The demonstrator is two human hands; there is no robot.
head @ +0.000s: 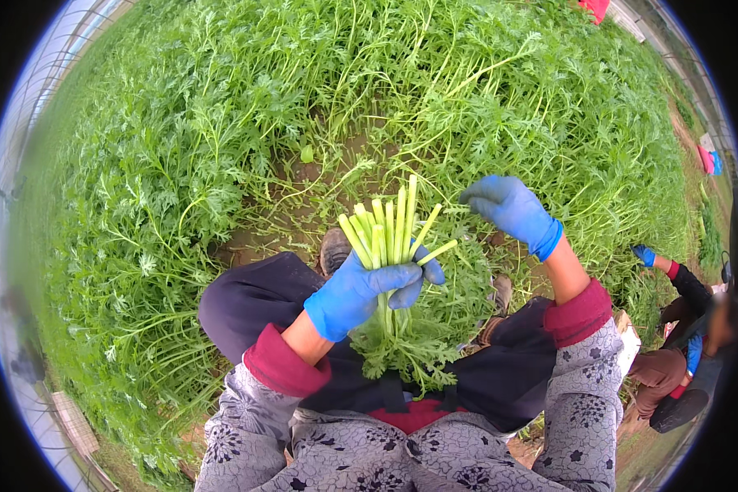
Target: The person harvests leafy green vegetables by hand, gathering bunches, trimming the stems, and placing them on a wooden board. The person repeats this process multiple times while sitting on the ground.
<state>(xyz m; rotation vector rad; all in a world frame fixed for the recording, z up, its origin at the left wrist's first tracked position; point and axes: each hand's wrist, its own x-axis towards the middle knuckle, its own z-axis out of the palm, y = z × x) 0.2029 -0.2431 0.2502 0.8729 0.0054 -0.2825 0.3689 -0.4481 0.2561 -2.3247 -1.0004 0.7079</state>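
My left hand [375, 283], in a blue glove, is closed around a bunch of cut leafy green stalks [400, 224]. Their pale cut ends point up and away from me, while the leafy tops [409, 350] hang down over my lap. One or two stalks splay out to the right of the bunch. Also gloved in blue, my right hand [507, 206] is raised to the right of the bunch, apart from it. Its fingers are bent and point left; whether something small is between them is unclear. Leafy greens lie below it, between my feet.
Dense leafy plants [178, 141] grow ahead and to both sides. A patch of bare soil with cut stubble [357, 147] lies just ahead of my shoe [335, 249]. At the right, a co-worker [682, 344] in blue gloves crouches near the plants. Greenhouse hoops [49, 80] curve along the left rim.
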